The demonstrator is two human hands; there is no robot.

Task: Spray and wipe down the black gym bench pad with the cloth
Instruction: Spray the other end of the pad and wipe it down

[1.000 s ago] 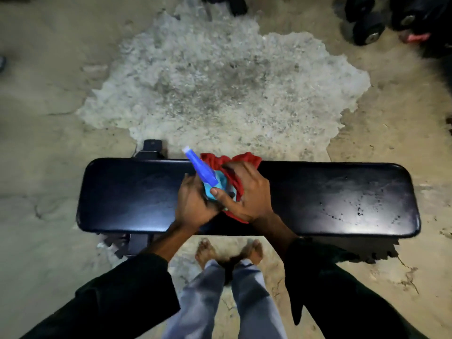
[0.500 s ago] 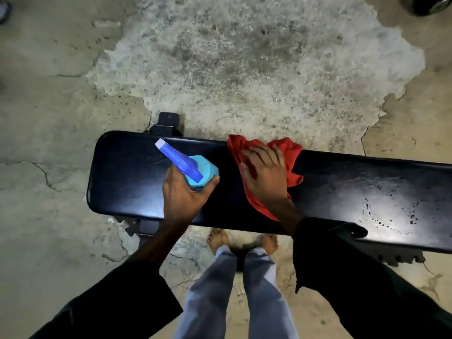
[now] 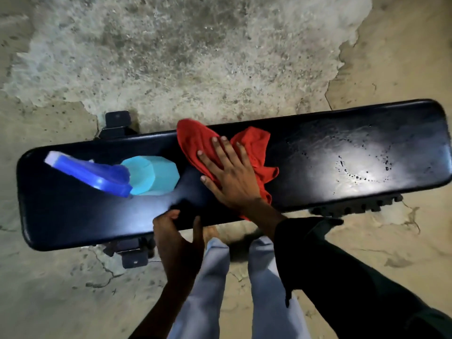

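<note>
Right now the right hand (image 3: pixel 230 174) lies flat and spread on the red cloth (image 3: pixel 195 140), pressing it onto the black bench pad (image 3: pixel 318 133) near the middle. The left hand (image 3: pixel 176 231) curls over the pad's near edge, gripping the bench and nothing else. The spray bottle (image 3: pixel 122 174) stands unheld on the left part of the pad, its blue trigger head pointing left.

The likeliest trouble, I judge, is the bottle: a leftward sweep of the cloth could knock it over or off the pad onto the concrete floor (image 3: pixel 171 57). Droplets (image 3: pixel 354 172) glisten on the right part, well apart from the cloth, so that stretch could be missed and left wet. The cloth is bunched, and part of it hangs over the near edge, so it may smear rather than lift.
</note>
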